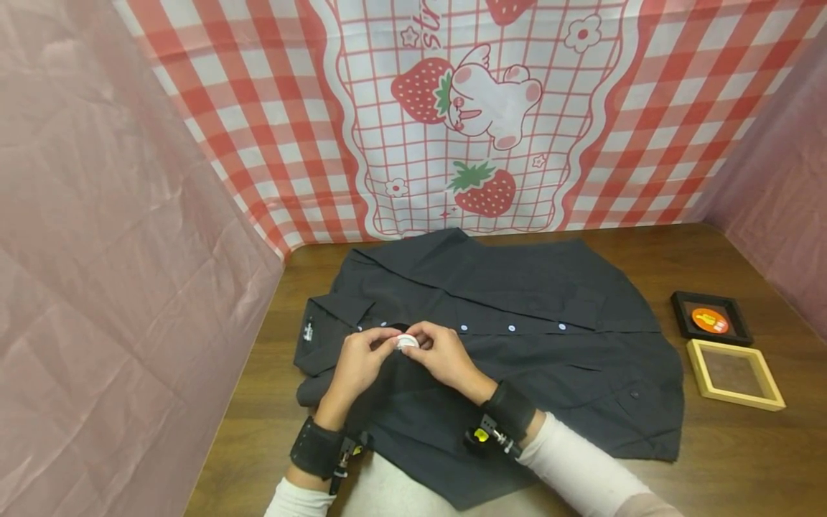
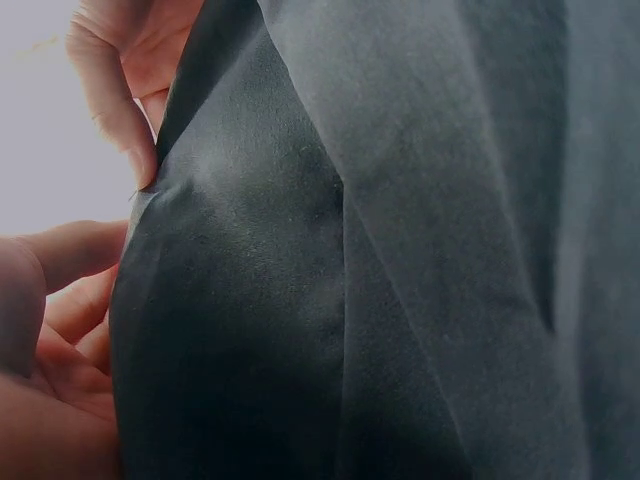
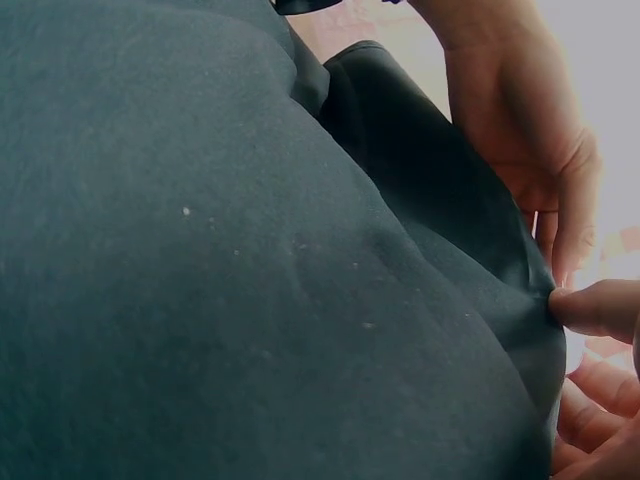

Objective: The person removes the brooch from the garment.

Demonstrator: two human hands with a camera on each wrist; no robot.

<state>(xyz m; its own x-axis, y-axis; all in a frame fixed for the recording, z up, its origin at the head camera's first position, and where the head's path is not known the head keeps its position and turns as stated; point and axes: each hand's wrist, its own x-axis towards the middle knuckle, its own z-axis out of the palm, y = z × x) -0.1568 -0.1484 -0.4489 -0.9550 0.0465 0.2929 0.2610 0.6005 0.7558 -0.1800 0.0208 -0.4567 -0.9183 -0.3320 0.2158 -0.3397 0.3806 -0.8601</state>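
Observation:
A dark grey button-up shirt (image 1: 504,280) lies spread out, its collar toward the left. Above its front, my left hand (image 1: 360,362) and right hand (image 1: 447,357) meet around a small white round badge (image 1: 407,342), seen from its pale side. Thumbs and fingertips pinch the badge from both sides. Dark cloth is bunched up at the fingertips. From the left wrist, the raised cloth (image 2: 230,270) covers most of the view, with fingertips right at its edge. Similarly, in the right wrist view a thumb presses the fabric edge, and the badge is mostly hidden.
At the right of the wooden table (image 1: 258,402) a black frame (image 1: 685,319) holds an orange round badge (image 1: 709,320). Just in front lies a light wooden frame (image 1: 733,393). A checked strawberry cloth (image 1: 278,129) hangs behind; a pink curtain (image 1: 116,287) hangs at the left.

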